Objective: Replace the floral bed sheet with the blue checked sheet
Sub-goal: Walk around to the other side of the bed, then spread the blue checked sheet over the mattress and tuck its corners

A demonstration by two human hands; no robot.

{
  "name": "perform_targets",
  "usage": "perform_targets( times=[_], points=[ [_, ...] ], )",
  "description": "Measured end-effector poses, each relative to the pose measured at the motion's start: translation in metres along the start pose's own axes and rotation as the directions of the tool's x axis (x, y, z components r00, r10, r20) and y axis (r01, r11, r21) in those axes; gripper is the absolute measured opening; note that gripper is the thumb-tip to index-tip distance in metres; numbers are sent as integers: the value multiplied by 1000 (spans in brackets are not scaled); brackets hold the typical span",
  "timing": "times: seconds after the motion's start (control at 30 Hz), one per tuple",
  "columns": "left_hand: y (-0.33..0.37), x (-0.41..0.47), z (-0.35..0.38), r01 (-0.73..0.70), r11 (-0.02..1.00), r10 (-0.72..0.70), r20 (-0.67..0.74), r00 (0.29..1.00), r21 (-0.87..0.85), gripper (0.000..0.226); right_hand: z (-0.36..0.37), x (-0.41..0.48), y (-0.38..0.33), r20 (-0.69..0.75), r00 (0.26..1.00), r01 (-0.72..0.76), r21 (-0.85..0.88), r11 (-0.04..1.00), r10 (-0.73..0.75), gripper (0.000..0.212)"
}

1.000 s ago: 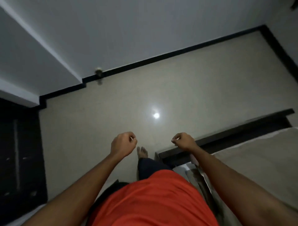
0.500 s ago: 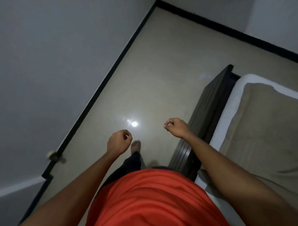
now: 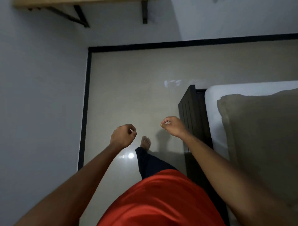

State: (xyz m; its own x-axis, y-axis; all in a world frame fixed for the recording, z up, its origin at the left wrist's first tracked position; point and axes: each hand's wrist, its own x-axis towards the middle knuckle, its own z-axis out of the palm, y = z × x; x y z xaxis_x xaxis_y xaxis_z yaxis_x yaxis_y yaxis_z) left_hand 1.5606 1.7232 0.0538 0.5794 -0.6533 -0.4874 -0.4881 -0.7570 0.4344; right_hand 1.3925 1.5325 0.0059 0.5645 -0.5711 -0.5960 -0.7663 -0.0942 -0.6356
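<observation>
A wall shelf (image 3: pixel 72 2) has come into view. Left hand (image 3: pixel 123 136) and right hand (image 3: pixel 173 126) stay fisted, empty, near the bed (image 3: pixel 192 116) corner.

head view: turned | wall shelf (image 3: pixel 72 2): newly in view, top left

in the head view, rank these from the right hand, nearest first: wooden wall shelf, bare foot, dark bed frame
From the right hand:
1. dark bed frame, just to the hand's right.
2. bare foot, down on the floor to the hand's lower left.
3. wooden wall shelf, far off on the wall at the top left.
</observation>
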Motion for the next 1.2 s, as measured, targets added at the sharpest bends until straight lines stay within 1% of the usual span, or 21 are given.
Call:
perform_targets(
  times=[0.13,0.27,0.4,0.47,0.5,0.57,0.63,0.73,0.8,0.87,0.97,1.0,1.07,1.13,1.2],
  points=[
    [43,95,-43,-58,998,56,49,997,36,10,-51,70,-36,-62,996,-62,55,997,65,15],
    [104,199,-80,-138,990,134,90,987,33,10,-122,133,-69,-216,968,-121,33,992,125,15],
    [180,305,-101,-269,962,262,132,956,37,8,-199,201,-75,-415,898,-109,116,987,148,11],
    [227,364,-108,-372,928,365,135,921,29,17,-245,235,-76,-510,844,-82,178,981,164,10],
    [250,395,-111,-427,904,420,133,898,26,26,-269,251,-76,-551,816,-66,213,975,176,15],
    [302,454,-116,-529,848,521,133,843,37,47,-316,280,-73,-634,751,-39,237,971,186,35],
    [363,512,-124,-625,776,612,141,778,79,64,-367,305,-71,-695,681,-77,243,967,229,55],
    [460,574,-133,-722,654,683,235,692,224,79,-441,327,-61,-735,614,-177,224,958,286,76],
    [527,612,-130,-783,529,728,299,617,326,87,-491,339,-46,-799,541,-241,152,958,263,84],
    [592,653,-120,-820,424,757,347,553,384,93,-536,355,-26,-838,484,-313,102,944,251,88],
    [698,703,-99,-855,309,794,382,473,417,96,-613,380,15,-852,426,-379,137,915,304,88],
    [731,715,-90,-863,296,798,390,459,409,96,-636,387,30,-848,411,-391,168,905,334,87],
    [793,734,-72,-870,301,801,392,453,390,95,-681,401,61,-830,393,-397,235,887,396,86],
    [849,748,-53,-867,329,789,395,471,375,95,-725,412,89,-802,392,-374,308,875,450,87],
    [904,758,-34,-863,346,781,396,483,369,95,-771,418,118,-796,377,-353,350,868,474,88]
  ],
)
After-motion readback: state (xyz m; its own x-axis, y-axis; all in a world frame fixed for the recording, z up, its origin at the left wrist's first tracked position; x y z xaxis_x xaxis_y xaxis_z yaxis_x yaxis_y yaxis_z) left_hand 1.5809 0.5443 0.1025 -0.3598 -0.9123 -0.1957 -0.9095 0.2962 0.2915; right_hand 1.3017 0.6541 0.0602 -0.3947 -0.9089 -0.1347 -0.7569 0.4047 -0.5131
